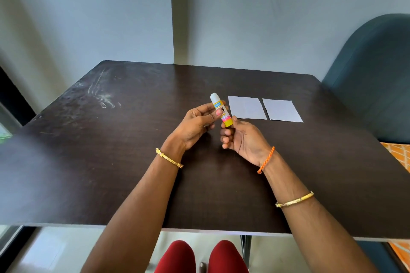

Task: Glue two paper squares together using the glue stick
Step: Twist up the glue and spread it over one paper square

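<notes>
I am pinching the glue stick (220, 109) in both hands: left hand (195, 125) at the body, right hand (241, 139) at the base. Uncapping step; squares (247, 107) lying beyond my right hand. Next: pulling the cap.

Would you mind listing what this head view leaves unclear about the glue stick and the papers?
- Glue stick: label print too small to read; whether its white top is a cap or bare glue is unclear.
- Left hand and right hand: fingers cover part of the tube.
- Two paper squares: undersides hidden against the table.
</notes>
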